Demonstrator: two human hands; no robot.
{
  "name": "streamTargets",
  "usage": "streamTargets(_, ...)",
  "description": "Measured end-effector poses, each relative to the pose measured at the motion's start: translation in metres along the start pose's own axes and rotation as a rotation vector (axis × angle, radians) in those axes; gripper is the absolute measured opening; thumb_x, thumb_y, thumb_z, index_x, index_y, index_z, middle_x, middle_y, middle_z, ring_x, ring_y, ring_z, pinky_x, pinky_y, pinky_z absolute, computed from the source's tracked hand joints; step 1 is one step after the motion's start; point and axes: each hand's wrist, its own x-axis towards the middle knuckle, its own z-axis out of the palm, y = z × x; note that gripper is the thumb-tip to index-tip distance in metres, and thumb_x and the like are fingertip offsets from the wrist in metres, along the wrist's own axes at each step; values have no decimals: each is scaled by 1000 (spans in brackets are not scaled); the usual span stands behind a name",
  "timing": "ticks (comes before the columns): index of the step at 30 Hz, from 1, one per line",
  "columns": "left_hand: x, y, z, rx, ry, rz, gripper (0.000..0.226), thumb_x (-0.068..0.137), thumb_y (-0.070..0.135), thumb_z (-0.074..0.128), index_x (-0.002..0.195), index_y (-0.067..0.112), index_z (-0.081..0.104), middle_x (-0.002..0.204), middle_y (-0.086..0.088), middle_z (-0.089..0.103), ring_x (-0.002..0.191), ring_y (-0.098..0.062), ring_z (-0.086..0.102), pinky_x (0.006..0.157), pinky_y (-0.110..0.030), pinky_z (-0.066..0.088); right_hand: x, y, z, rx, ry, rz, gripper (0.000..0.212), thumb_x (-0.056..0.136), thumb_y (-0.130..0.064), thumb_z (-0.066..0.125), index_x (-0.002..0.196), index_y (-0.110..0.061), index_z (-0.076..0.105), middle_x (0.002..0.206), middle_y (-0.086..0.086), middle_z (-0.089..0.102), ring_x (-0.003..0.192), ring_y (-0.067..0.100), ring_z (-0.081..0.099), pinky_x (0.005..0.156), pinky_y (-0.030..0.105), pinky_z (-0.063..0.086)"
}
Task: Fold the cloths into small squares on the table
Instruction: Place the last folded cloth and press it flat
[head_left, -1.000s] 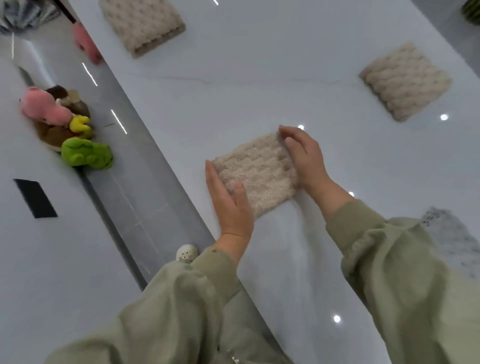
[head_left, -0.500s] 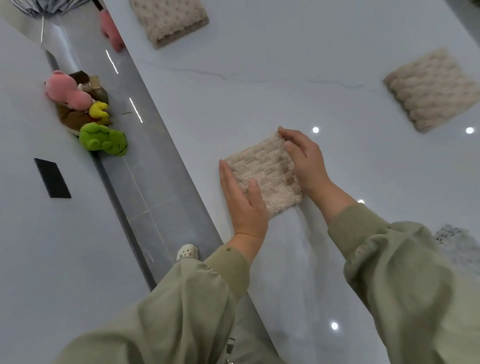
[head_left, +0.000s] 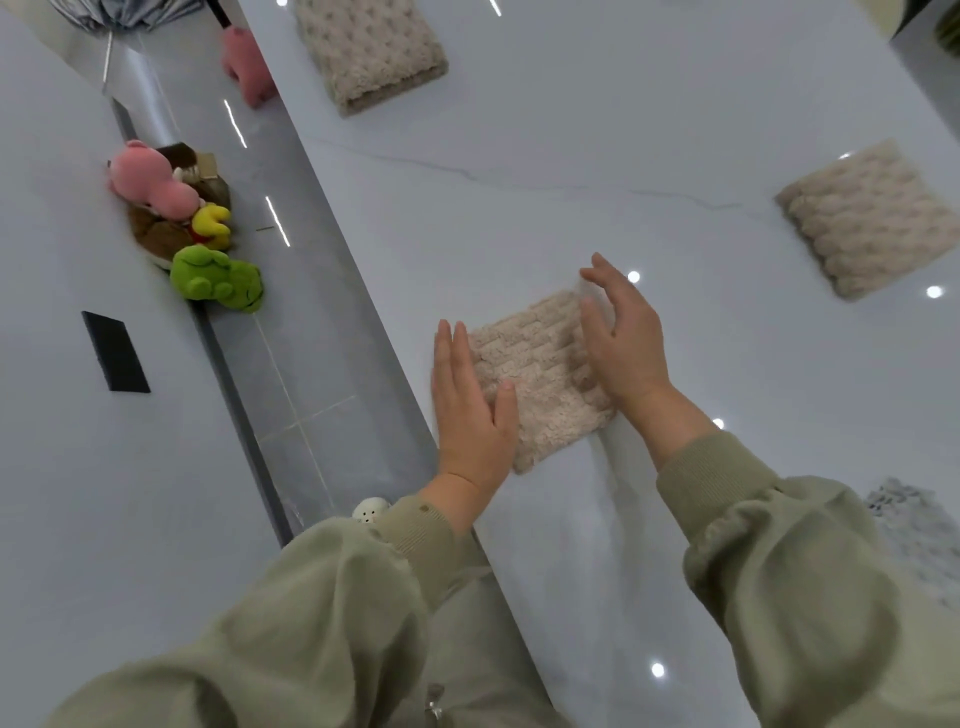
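Head: folded cloth (head_left: 535, 369) between left hand (head_left: 470, 410), right hand (head_left: 626, 348) fingers (head_left: 605, 281).

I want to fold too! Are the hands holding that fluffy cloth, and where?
Nothing is held. The left hand lies flat along the cloth's left edge; the right hand is open at its right edge.

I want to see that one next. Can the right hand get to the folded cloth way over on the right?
Probably yes. The right hand holds nothing, and only bare table lies between it and that cloth; it may need a stretch.
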Motion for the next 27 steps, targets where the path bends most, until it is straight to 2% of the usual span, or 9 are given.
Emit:
streamTargets(1, 6, -4, -11, 83, -31, 41, 67, 89, 37, 30, 148, 18, 6, 158, -5, 4, 145, -11, -2, 119, -34, 2, 1, -6, 2, -84, 3, -35, 42, 96, -24, 43, 136, -10, 46, 146, -1, 41, 135, 10, 33, 103, 6, 22)
streamTargets(4, 35, -20, -46, 423, -153, 212, 66, 90, 37, 30, 150, 13, 14, 158, -10, 7, 146, -21, -2, 116, -45, 0, 6, -31, 20, -317, -19, -130, 43, 94, -26, 42, 133, -7, 47, 153, 9, 29, 141, 24, 25, 116, 36, 17)
streamTargets(5, 46, -27, -58, 544, -185, 276, 66, 90, 38, 30, 149, 13, 15, 158, -12, 10, 146, -26, 1, 114, -48, 3, 8, -40, 30, -381, -28, -144, 45, 94, -26, 43, 133, -6, 47, 153, 12, 27, 142, 26, 22, 117, 42, 13)
streamTargets(7, 71, -38, -83, 744, -224, 372, 65, 89, 39, 32, 148, 13, 20, 156, -15, 16, 144, -31, 7, 112, -54, 8, 12, -56, 52, -498, -41, -152, 49, 92, -28, 41, 136, -5, 44, 154, 14, 23, 144, 28, 18, 116, 47, 7)
streamTargets(9, 99, -47, -106, 859, -245, 416, 65, 90, 39, 36, 148, 14, 22, 157, -14, 16, 145, -31, 7, 112, -55, 6, 17, -72, 77, -569, -52, -116, 55, 91, -32, 37, 139, -6, 40, 156, 14, 19, 145, 28, 13, 115, 49, 4)
streamTargets(12, 145, -53, -141, 898, -278, 454, 67, 93, 38, 43, 150, 17, 17, 158, -12, 7, 146, -30, 0, 113, -54, 0, 33, -94, 116, -610, -34, -26, 54, 95, -32, 40, 141, -6, 35, 157, 14, 13, 146, 27, 8, 115, 52, 3)
streamTargets(15, 193, -54, -173, 928, -353, 512, 67, 96, 40, 38, 151, 19, 7, 159, -9, -4, 146, -28, -10, 114, -53, -5, 58, -123, 150, -670, -3, 77, 55, 96, -33, 39, 144, -8, 29, 158, 12, 8, 146, 26, 4, 115, 53, 2)
streamTargets(21, 279, -69, -231, 941, -432, 702, 68, 95, 39, 39, 151, 17, 7, 159, -9, -1, 146, -28, -8, 114, -54, -2, 106, -179, 198, -656, 119, 238, 55, 97, -32, 37, 145, -8, 27, 158, 12, 7, 146, 25, 2, 114, 53, 1)
streamTargets(27, 334, -70, -243, 897, -483, 773, 65, 96, 40, 39, 151, 16, 14, 159, -11, 3, 146, -29, -4, 114, -54, 2, 140, -200, 216, -598, 199, 299, 56, 97, -32, 39, 145, -8, 26, 158, 11, 8, 146, 25, 4, 115, 52, 2)
